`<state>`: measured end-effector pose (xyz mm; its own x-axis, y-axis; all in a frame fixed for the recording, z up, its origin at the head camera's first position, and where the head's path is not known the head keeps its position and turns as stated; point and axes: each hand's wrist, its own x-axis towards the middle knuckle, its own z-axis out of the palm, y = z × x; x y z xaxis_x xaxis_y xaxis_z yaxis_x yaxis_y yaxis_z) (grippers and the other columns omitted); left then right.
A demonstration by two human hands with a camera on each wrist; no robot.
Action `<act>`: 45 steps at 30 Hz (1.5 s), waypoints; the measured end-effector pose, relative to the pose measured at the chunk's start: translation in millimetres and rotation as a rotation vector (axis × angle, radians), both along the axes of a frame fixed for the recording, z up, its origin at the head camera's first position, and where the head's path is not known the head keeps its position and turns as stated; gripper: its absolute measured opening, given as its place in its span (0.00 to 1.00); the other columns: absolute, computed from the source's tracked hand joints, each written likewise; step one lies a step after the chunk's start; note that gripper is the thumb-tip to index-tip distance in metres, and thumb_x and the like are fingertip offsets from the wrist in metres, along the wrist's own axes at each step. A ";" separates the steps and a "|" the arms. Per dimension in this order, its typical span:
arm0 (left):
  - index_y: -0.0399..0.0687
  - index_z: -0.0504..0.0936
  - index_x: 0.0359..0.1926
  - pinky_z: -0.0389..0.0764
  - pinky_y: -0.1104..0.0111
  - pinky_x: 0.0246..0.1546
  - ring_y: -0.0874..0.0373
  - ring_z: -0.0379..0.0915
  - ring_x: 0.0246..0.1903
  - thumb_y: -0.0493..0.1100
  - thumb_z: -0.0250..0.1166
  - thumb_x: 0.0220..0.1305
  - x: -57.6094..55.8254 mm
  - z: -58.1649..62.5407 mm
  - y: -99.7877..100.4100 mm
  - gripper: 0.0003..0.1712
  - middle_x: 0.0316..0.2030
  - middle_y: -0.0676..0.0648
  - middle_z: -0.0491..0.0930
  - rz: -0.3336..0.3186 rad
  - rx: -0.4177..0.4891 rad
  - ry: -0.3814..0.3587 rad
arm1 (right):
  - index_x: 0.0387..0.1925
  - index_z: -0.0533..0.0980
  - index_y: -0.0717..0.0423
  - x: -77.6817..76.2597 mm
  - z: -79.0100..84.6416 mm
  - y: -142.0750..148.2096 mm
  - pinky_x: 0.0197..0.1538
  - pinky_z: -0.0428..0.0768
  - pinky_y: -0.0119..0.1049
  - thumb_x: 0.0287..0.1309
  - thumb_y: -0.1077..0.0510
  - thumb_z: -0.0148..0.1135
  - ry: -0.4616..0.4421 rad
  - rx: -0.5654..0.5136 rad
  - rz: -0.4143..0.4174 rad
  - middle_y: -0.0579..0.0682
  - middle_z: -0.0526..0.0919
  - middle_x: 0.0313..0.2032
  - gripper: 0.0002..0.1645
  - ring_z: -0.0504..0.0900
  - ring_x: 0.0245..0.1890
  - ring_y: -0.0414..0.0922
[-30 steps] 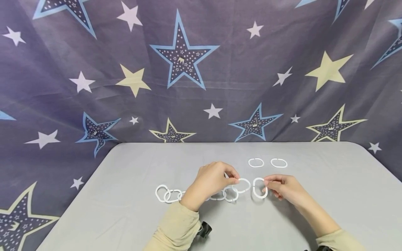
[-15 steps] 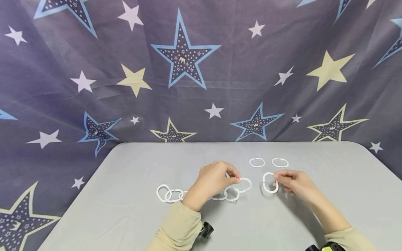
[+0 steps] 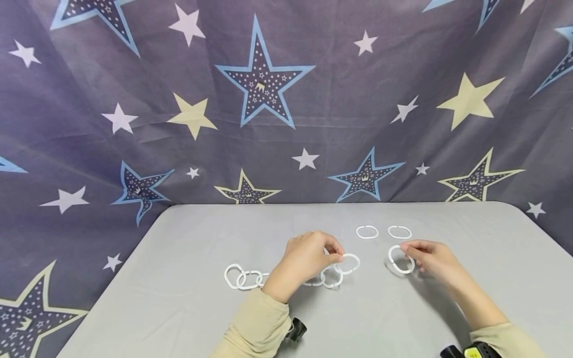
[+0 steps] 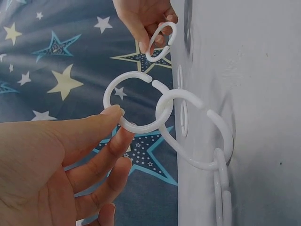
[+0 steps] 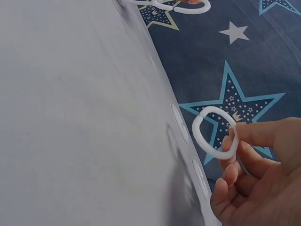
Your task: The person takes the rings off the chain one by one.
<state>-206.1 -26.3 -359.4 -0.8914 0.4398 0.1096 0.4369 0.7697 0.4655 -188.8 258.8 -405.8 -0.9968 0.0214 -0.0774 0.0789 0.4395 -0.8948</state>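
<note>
My left hand (image 3: 309, 258) pinches the end link (image 4: 109, 89) of a chain of white plastic rings between thumb and index finger. That link has a small gap and hooks through the following chain link (image 4: 183, 165). The chain's far end (image 3: 233, 276) lies on the table to the left, its middle hidden behind my left hand and wrist. To the right, apart from the chain, my right hand (image 3: 431, 258) pinches a single loose white ring (image 5: 197, 136) by its edge, held a little above the table. This ring has a narrow split too.
Two more loose white rings, a left one (image 3: 367, 237) and a right one (image 3: 400, 237), lie flat behind the hands. The grey table (image 3: 156, 298) meets a star-patterned cloth (image 3: 286, 144) at its back edge.
My right hand has moved right with its ring, away from the chain, and the ring has tilted. The left hand stays almost in place, still pinching the end link.
</note>
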 end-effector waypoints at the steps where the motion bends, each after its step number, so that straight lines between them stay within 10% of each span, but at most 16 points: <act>1: 0.65 0.89 0.33 0.72 0.64 0.37 0.69 0.74 0.31 0.51 0.72 0.58 -0.1 -0.2 0.8 0.02 0.27 0.70 0.80 -0.001 -0.002 0.001 | 0.50 0.75 0.76 -0.2 -0.5 1.6 0.27 0.76 0.31 0.68 0.56 0.59 -0.003 0.001 0.000 0.42 0.76 0.26 0.23 0.71 0.22 0.36; 18: 0.65 0.89 0.34 0.72 0.63 0.37 0.68 0.74 0.31 0.51 0.72 0.59 -0.2 -2.2 4.7 0.02 0.27 0.70 0.80 -0.015 0.001 -0.001 | 0.44 0.81 0.72 -18.4 2.4 23.9 0.37 0.74 0.28 0.66 0.54 0.63 0.126 0.219 0.020 0.60 0.87 0.40 0.21 0.78 0.37 0.39; 45: 0.63 0.89 0.34 0.72 0.64 0.36 0.67 0.74 0.31 0.49 0.72 0.59 -0.5 -3.9 6.9 0.02 0.26 0.68 0.81 -0.023 -0.006 0.013 | 0.31 0.86 0.61 -63.3 -13.1 31.6 0.30 0.70 0.30 0.57 0.57 0.71 0.244 0.403 0.201 0.49 0.86 0.29 0.09 0.74 0.28 0.39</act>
<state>-206.6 -19.4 -363.3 -0.8794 0.4610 0.1184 0.4607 0.7619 0.4553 -252.2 290.4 -418.9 -0.9723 -0.1922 0.1334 -0.2328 0.7386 -0.6327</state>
